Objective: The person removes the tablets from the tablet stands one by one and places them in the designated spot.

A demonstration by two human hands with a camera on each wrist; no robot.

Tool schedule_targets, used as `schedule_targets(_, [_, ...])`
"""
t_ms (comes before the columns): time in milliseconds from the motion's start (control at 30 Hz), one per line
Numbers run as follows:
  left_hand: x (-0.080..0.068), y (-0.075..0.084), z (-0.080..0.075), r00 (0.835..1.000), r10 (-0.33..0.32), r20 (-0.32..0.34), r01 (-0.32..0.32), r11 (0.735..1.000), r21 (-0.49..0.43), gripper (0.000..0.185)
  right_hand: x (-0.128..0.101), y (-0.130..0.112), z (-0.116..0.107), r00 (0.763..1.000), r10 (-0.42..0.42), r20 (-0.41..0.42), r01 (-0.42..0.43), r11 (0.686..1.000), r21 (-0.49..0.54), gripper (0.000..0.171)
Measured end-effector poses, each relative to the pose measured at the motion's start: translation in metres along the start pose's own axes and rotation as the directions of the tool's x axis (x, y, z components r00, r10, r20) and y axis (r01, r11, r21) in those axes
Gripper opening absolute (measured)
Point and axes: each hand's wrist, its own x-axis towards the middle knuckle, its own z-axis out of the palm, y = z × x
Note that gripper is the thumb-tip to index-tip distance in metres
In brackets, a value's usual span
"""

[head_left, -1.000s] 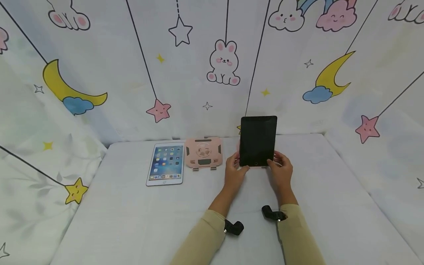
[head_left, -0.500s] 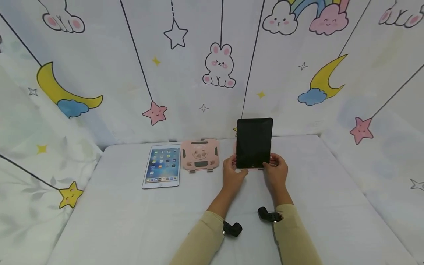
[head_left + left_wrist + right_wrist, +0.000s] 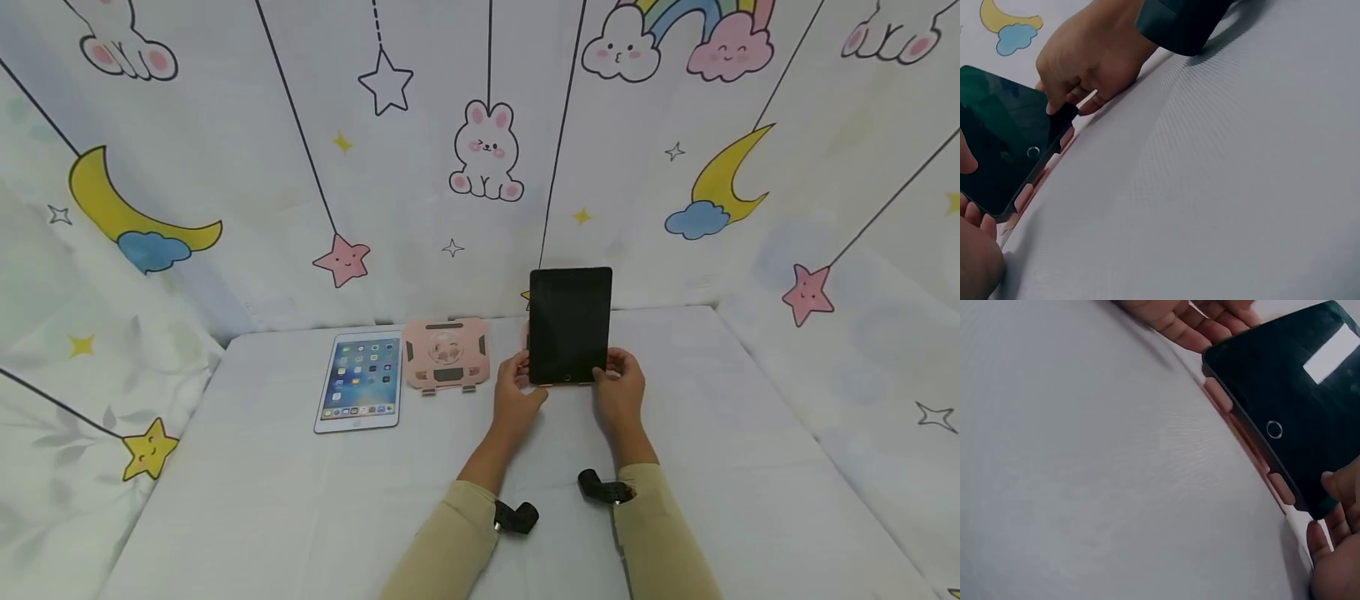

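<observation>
A black tablet (image 3: 570, 325), its screen dark, stands tilted back near the rear of the table. Pink pieces (image 3: 1219, 394) show along its lower edge, with most of the pink thing hidden behind it. My right hand (image 3: 621, 396) pinches the lower right corner, thumb on the front and fingers around the side. At the lower left edge, my left hand (image 3: 516, 400) touches the side with extended fingers (image 3: 1185, 331), while its thumb is apart from the tablet in the head view.
To the left, a white tablet (image 3: 360, 381) with a lit screen lies on the white-covered table (image 3: 300, 517). Beside it is a pink tablet case (image 3: 446, 354) with two small feet at its front. A cartoon-printed cloth (image 3: 420, 200) rises behind the table.
The left thumb has drawn away from the tablet's lower edge. The right hand keeps its pinch. The whole head view has shifted slightly, with things appearing further left.
</observation>
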Motion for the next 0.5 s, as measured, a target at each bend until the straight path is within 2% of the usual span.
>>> schedule_targets(100, [0.001, 0.000, -0.001, 0.999, 0.038, 0.001, -0.038, 0.999, -0.038, 0.063, 0.000, 0.001, -0.004, 1.000, -0.012, 0.004, 0.012, 0.998, 0.060, 0.035])
schedule_targets(233, [0.003, 0.005, -0.001, 0.997, 0.067, 0.035, -0.064, 0.996, -0.068, 0.060, 0.002, 0.001, -0.015, 1.000, -0.024, 0.011, 0.021, 0.981, 0.191, 0.035])
schedule_targets(400, [0.010, 0.018, 0.009, 0.987, 0.120, 0.106, -0.115, 0.992, -0.058, 0.058, 0.005, -0.002, -0.033, 0.998, -0.061, -0.032, 0.068, 0.953, 0.294, 0.038])
schedule_targets(500, [0.014, 0.026, 0.019, 0.980, 0.142, 0.140, -0.135, 0.989, -0.055, 0.061, 0.006, -0.003, -0.043, 0.994, -0.079, -0.074, 0.101, 0.925, 0.366, 0.039])
